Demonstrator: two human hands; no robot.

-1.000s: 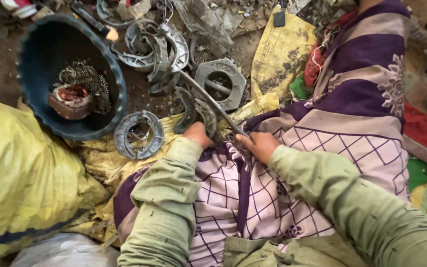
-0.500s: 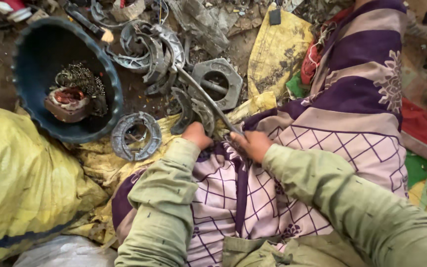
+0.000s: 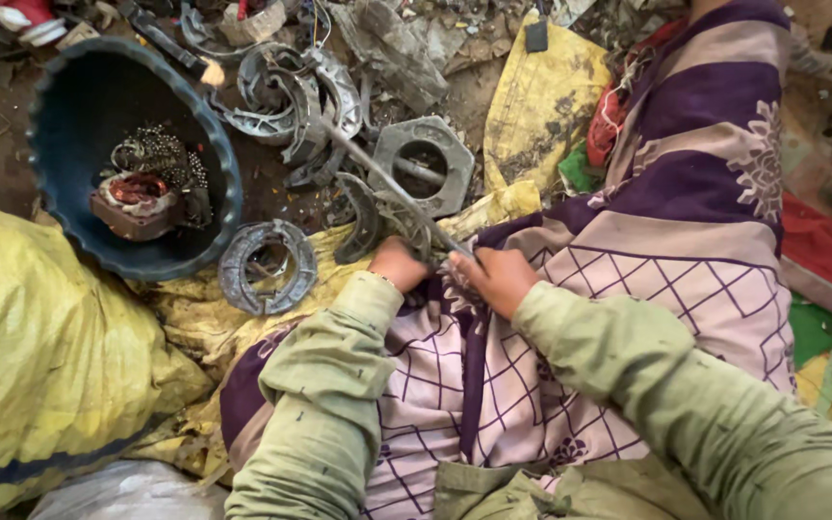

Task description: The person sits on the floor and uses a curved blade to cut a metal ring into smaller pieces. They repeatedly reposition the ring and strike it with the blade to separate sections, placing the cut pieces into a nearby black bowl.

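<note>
Item: metal rod (image 3: pixel 387 183), thin and grey, with a curved metal part (image 3: pixel 363 217) at its near end.

Position: the rod's near end sits at the edge of the checked cloth (image 3: pixel 570 337) over the person's lap. From there it runs up and to the left, its far end over the heap of curved metal pieces (image 3: pixel 291 96) on the ground. Long axis diagonal, the far tip pointing away from the person toward the heap.

Hold: left hand (image 3: pixel 399 263) curled shut around the curved part; right hand (image 3: pixel 495 277) closed on the rod's near end, fingers together. Judged purpose: one hand steadies the part against the lap while the other works the rod, the lap serving as a rest.

Surroundings: a blue basin (image 3: pixel 69 106) at the far left holds a wound copper coil (image 3: pixel 132 202) and small chain-like scrap. A grey ring-shaped casting (image 3: pixel 267 265) lies between basin and lap. A six-sided metal housing (image 3: pixel 426 164) lies just beyond the hands. A yellow sack (image 3: pixel 40 347) bulges at the near left.
</note>
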